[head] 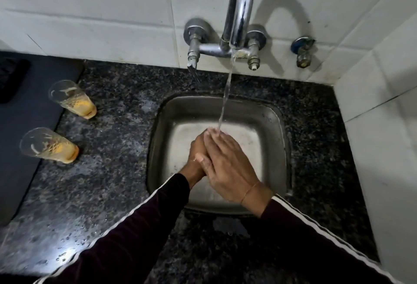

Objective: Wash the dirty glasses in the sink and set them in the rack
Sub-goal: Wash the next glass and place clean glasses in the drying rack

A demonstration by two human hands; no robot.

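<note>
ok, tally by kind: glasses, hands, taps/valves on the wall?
Dirty glasses, orange residue, on the counter: 2 (far, near)
Hands under the water: 2 (left, right)
Mixer tap: 1
Separate wall valve: 1
Total: 6

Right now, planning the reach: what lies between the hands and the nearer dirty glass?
In the head view, only wet granite counter and the sink rim separate the hands from the nearer glass.

Dark sleeves, bare hands

Maroon sleeves (135,227) carry white stripes; a thin bracelet (249,192) circles the right wrist; both hands bare.
</note>
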